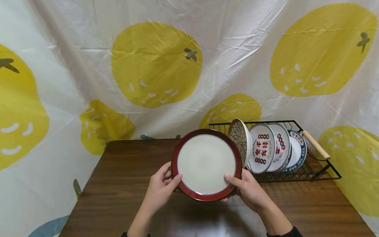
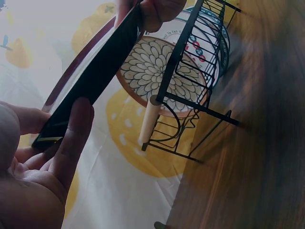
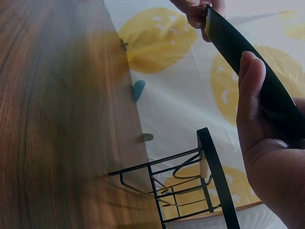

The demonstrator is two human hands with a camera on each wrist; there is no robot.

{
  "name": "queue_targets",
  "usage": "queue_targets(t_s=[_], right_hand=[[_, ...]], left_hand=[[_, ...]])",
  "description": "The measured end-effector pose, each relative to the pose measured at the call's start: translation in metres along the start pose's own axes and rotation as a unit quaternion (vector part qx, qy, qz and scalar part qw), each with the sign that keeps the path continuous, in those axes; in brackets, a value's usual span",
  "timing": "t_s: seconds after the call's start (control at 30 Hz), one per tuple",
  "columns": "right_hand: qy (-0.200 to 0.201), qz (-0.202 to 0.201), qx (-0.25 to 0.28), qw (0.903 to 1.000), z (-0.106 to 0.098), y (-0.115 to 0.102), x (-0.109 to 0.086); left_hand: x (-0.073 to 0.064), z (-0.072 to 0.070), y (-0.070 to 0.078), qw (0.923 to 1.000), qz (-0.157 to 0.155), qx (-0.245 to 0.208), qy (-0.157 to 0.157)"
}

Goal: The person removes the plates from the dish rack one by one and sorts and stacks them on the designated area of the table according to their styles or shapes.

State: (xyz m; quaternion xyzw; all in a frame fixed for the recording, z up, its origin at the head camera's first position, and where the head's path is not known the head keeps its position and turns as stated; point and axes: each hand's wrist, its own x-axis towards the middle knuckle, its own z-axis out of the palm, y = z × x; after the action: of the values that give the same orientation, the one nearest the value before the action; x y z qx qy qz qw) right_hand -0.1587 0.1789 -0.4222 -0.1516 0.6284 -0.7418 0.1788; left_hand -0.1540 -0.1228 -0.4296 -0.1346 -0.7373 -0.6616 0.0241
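Both hands hold a round plate with a cream centre and a dark red rim, raised above the table and tilted toward the head camera. My left hand grips its lower left edge, thumb on the face and fingers behind. At the lower right edge, my right hand pinches the rim the same way. In the left wrist view the plate appears nearly edge-on with its dark underside showing. The right wrist view also shows the dark underside of the plate, with the right hand around its edge.
A black wire dish rack with wooden handles stands on the right of the brown table. In it stand a petal-patterned bowl and several printed plates. A lemon-print cloth hangs behind.
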Motion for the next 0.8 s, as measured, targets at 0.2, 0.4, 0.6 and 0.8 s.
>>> queue_targets(t_s=[0.2,0.4,0.6,0.8], right_hand=[[-0.004,0.003,-0.002,1.0000,0.0007,-0.0007,-0.0002],[-0.003,0.001,-0.003,1.0000,0.0014,-0.0018,-0.0004],[-0.009,0.000,-0.004,0.9999,0.0007,-0.0011,-0.0022],[-0.010,0.006,-0.003,0.9999,0.0014,-0.0022,-0.0016]], left_hand=[[-0.0015,0.0002,0.0015,0.9997,0.006,0.024,0.007],[-0.0022,0.0015,0.0013,0.9999,0.007,0.004,0.008],[-0.0013,0.0025,-0.0001,0.9998,-0.007,0.009,0.015],[-0.0006,0.0014,0.0039,0.9995,-0.019,0.003,0.027]])
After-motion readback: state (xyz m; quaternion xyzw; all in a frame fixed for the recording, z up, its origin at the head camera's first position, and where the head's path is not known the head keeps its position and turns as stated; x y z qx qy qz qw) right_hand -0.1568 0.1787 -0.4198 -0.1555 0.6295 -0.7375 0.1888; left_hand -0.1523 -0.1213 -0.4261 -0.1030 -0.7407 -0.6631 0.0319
